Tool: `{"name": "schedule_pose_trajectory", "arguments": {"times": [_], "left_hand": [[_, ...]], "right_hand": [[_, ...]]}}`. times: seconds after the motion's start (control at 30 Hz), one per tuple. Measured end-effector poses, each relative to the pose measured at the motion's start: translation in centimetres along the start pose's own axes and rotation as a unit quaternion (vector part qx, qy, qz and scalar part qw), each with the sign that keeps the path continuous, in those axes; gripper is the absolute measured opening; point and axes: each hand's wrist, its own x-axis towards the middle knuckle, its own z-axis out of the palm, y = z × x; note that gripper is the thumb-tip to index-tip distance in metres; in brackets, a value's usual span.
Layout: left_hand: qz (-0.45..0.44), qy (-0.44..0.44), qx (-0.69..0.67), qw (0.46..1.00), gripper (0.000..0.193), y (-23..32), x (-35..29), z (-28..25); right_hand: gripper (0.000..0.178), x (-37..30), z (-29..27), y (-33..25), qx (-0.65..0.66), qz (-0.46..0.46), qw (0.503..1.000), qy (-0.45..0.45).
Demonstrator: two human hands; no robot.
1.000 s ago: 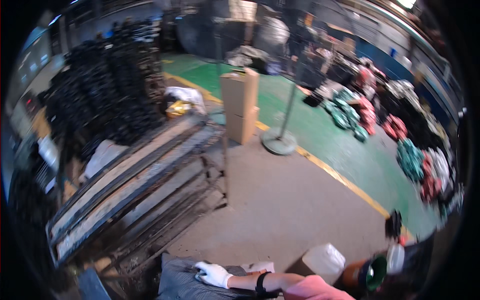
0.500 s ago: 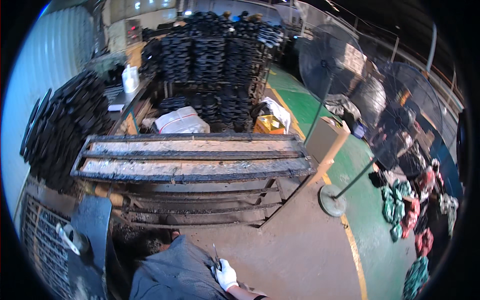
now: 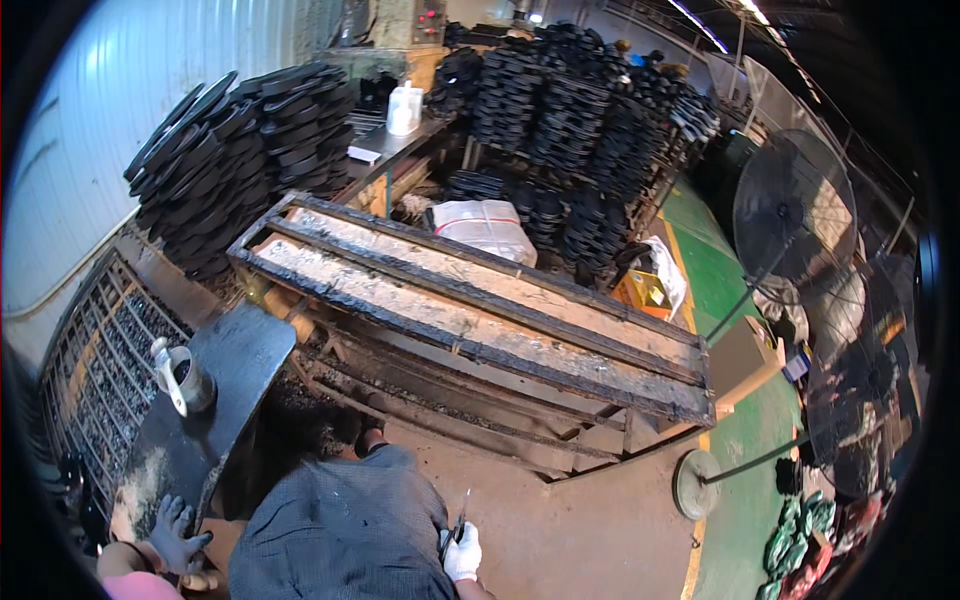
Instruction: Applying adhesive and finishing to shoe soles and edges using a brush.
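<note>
My right hand (image 3: 462, 555), in a white glove, is closed around a pair of dark-handled scissors (image 3: 459, 521) with thin points upward, beside the dark grey cloth (image 3: 330, 525) over my lap. At the lower left is my left hand (image 3: 178, 532), in a grey glove, its fingers spread and no object visible in them. It is at the near edge of a dark sloping board (image 3: 240, 350). On that board stands a metal cup (image 3: 195, 385) with a white-handled brush (image 3: 168, 375) leaning in it.
A long blackened frame table (image 3: 480, 325) with pale troughs crosses in front. Beyond are stacks of black flat parts (image 3: 545, 110), a white sack (image 3: 485, 230) and a yellow box (image 3: 642, 292). Left lies a metal grate (image 3: 110, 350). Right stand large fans (image 3: 795, 205) and a cardboard box (image 3: 745, 365).
The view has swung left, so the table now slants and sits further right. My left hand has come into view at the lower left. My right hand still holds the scissors.
</note>
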Motion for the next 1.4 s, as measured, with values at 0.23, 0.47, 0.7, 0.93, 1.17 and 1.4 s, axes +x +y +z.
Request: {"name": "schedule_pose_trajectory", "arguments": {"times": [0.23, 0.47, 0.7, 0.93, 1.17, 1.4], "left_hand": [[0.006, -0.044, 0.043, 0.998, 0.068, 0.4, 0.1, -1.4], [0.004, -0.031, 0.016, 0.999, 0.066, -0.3, 1.7, -1.5], [-0.002, 0.17, -0.017, 0.985, 0.06, -11.9, 9.3, 5.8], [0.32, 0.176, 0.083, 0.927, 0.058, -26.0, 39.4, -4.2], [0.345, 0.168, 0.138, 0.913, 0.057, -31.0, 39.5, -4.7], [0.337, 0.145, 0.157, 0.917, 0.056, -32.8, 34.7, -0.7]], "right_hand": [[0.046, 0.6, 0.7, 0.2, 0.017, 0.016, 1.0, 0.001], [0.045, 0.4, 0.1, -1.2, -0.027, 0.018, 0.999, 0.027], [0.053, 0.0, 0.0, -0.6, -0.029, -0.014, 0.999, 0.012], [0.05, -2.5, -2.1, -3.9, 0.025, 0.003, 0.999, 0.023], [0.049, -6.1, -3.3, -3.0, 0.028, -0.043, 0.994, 0.095], [0.055, -9.9, -5.5, -1.1, -0.144, -0.125, 0.981, 0.021]]}}
